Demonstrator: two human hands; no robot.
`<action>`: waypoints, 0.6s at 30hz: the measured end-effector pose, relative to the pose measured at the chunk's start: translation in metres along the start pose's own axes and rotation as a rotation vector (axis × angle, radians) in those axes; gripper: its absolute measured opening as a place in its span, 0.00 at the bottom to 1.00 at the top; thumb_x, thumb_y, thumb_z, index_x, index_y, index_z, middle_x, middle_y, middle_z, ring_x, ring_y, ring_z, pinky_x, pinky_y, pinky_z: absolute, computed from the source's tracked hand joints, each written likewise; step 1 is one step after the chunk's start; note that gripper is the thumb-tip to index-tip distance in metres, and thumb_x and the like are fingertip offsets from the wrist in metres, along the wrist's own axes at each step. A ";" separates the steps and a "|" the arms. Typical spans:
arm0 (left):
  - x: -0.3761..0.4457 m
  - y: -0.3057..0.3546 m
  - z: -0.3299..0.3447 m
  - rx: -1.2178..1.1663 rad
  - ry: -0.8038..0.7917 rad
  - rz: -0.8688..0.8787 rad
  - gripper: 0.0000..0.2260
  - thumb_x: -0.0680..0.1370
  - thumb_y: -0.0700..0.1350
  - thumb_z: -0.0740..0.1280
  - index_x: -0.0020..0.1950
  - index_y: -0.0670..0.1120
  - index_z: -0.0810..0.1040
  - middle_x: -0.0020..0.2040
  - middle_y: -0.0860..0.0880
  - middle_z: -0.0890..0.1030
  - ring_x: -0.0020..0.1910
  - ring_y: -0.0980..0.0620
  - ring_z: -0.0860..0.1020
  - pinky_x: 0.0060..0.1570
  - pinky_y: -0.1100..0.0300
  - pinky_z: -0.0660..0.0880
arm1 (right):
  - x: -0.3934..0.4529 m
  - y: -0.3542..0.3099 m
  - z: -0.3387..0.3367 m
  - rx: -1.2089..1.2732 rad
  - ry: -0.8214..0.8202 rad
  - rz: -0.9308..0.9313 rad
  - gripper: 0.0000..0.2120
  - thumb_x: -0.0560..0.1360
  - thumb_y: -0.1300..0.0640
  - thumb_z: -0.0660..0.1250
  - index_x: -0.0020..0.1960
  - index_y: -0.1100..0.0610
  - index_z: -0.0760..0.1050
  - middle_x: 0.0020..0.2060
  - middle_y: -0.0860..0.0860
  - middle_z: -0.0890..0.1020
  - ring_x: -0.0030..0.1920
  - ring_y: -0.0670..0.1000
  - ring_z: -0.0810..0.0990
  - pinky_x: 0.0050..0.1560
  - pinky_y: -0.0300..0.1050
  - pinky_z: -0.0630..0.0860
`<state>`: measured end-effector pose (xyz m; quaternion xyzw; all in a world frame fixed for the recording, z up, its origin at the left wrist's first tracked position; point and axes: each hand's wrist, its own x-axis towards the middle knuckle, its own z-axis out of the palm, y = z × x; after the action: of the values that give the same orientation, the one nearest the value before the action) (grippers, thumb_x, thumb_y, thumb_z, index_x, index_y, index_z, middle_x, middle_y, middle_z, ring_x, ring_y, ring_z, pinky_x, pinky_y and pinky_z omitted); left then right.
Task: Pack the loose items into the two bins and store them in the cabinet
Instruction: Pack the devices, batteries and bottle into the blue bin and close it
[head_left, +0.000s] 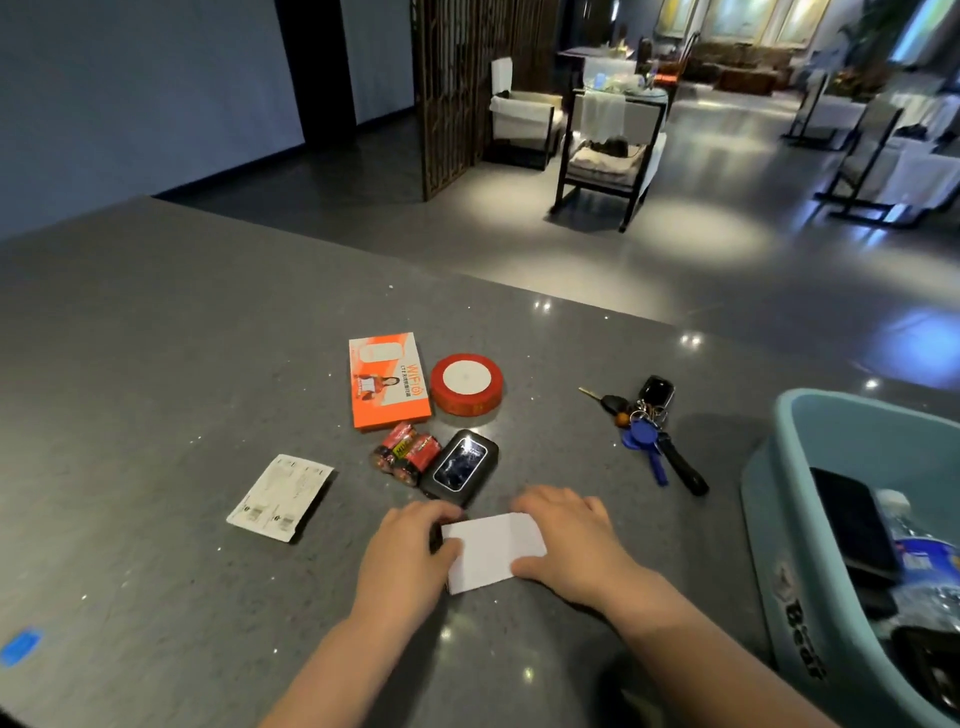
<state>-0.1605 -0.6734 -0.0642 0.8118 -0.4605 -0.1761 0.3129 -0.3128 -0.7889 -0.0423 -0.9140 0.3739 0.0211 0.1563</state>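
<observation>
A white box (491, 551) lies on the grey counter (156, 364) in front of me. My left hand (410, 556) grips its left end and my right hand (569, 538) grips its right end. Behind it lie a black device with a glossy screen (461, 465), a red pack of batteries (405, 451), an orange WiFi box (387, 379), a red ribbon spool (466, 383) and a white packet (280, 498). A bunch of keys (647, 431) lies to the right. A teal bin (769, 499) at the right edge holds a black item (852, 519) and a water bottle (919, 556).
A strip of blue tape (21, 647) sticks to the counter at the near left. Beyond the counter's far edge is a shiny floor with chairs (605, 150) and a wooden screen (467, 88). Only one bin is in view.
</observation>
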 end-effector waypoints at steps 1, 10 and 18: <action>0.005 0.002 0.002 -0.021 0.048 0.002 0.12 0.74 0.46 0.68 0.57 0.55 0.78 0.52 0.58 0.78 0.54 0.56 0.72 0.50 0.62 0.69 | 0.000 0.001 0.000 -0.020 0.014 0.016 0.24 0.67 0.44 0.71 0.61 0.46 0.70 0.58 0.45 0.73 0.62 0.50 0.69 0.51 0.46 0.57; 0.069 0.028 0.009 0.361 0.202 0.063 0.24 0.73 0.57 0.67 0.67 0.51 0.70 0.66 0.48 0.70 0.67 0.48 0.64 0.68 0.53 0.59 | -0.025 0.032 -0.018 0.268 0.009 0.281 0.04 0.75 0.48 0.64 0.47 0.46 0.70 0.41 0.43 0.75 0.50 0.50 0.77 0.50 0.45 0.66; 0.070 0.033 0.034 0.573 0.131 0.089 0.31 0.70 0.66 0.66 0.66 0.49 0.70 0.68 0.46 0.68 0.71 0.44 0.59 0.74 0.47 0.43 | -0.049 0.052 -0.017 0.671 0.314 0.387 0.02 0.75 0.53 0.69 0.44 0.48 0.75 0.37 0.40 0.81 0.39 0.36 0.78 0.33 0.28 0.68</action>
<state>-0.1654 -0.7581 -0.0674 0.8557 -0.5054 0.0278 0.1074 -0.3851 -0.7962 -0.0325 -0.7172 0.5443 -0.2126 0.3798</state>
